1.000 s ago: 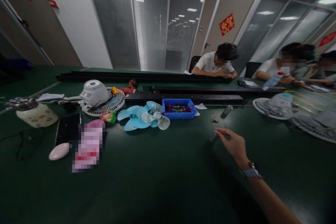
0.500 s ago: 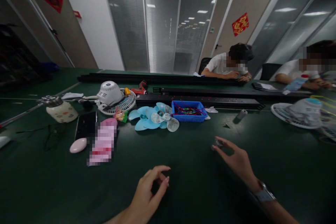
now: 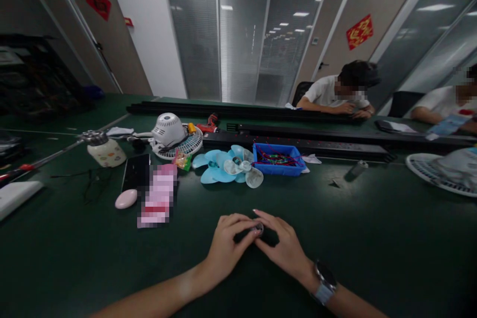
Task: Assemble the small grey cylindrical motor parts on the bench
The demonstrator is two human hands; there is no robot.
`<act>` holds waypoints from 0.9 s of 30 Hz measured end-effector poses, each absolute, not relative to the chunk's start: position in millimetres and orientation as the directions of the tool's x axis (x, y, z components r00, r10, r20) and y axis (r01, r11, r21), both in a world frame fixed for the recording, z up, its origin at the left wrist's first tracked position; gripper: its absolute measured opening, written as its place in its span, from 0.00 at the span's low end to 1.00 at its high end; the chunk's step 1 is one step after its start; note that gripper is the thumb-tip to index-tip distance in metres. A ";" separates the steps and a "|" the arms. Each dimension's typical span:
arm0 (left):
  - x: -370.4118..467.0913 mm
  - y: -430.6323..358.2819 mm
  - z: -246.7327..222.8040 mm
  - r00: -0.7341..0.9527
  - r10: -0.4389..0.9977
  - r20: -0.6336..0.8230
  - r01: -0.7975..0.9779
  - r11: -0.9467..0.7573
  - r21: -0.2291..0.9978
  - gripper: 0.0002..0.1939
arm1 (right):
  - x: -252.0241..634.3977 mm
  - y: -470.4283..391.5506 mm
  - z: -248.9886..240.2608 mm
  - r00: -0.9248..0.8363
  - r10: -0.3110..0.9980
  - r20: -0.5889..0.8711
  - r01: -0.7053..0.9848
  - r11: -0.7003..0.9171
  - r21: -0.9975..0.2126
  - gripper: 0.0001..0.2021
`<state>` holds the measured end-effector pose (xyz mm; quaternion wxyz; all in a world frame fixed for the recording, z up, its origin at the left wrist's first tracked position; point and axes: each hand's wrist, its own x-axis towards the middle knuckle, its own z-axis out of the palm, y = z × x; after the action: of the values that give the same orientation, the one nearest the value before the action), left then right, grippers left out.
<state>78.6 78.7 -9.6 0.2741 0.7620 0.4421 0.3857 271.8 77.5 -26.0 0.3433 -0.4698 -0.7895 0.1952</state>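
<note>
Green baize-like worktop (image 3: 372, 238): both hands have come together near its front edge since a moment ago, left hand (image 3: 227, 248) and right hand (image 3: 285, 248) pinching one small dark round part (image 3: 258, 229) between fingertips. Beyond lie blue fan blades (image 3: 227, 169), a blue tray (image 3: 278, 159) and a fan guard (image 3: 179, 141), well apart; nothing blocks them.

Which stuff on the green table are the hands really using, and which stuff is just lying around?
In use:
- small round part, pinched between both hands
- left hand
- right hand

Just lying about:
- blue fan blades
- blue tray of wires
- white fan motor on its grille
- pink oval thing
- jar
- black phone
</note>
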 end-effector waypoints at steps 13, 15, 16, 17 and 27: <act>59.5 105.5 -10.4 0.257 0.891 0.374 0.564 -0.453 0.690 0.09 | 270.7 76.6 -26.9 -0.305 0.889 0.340 0.598 0.457 -0.659 0.36; 55.5 105.7 -19.9 0.284 0.905 0.316 0.625 -0.425 0.655 0.09 | 270.8 76.6 -27.7 -0.319 0.891 0.323 0.604 0.454 -0.656 0.35; 54.8 105.5 -24.2 0.300 0.908 0.291 0.653 -0.418 0.632 0.09 | 270.5 76.5 -28.4 -0.325 0.891 0.316 0.612 0.453 -0.648 0.35; 54.8 105.2 -27.8 0.316 0.909 0.273 0.677 -0.418 0.607 0.09 | 270.0 76.2 -29.1 -0.331 0.891 0.311 0.622 0.454 -0.638 0.35; 56.4 104.9 -36.8 0.359 0.892 0.273 0.718 -0.451 0.530 0.11 | 324.9 92.0 -20.0 -0.122 0.886 0.448 0.753 0.376 -0.539 0.21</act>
<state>56.4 104.9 -36.8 0.1620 0.8083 0.4981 0.2688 324.9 92.0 -20.0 0.3679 -0.5513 -0.7434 0.0900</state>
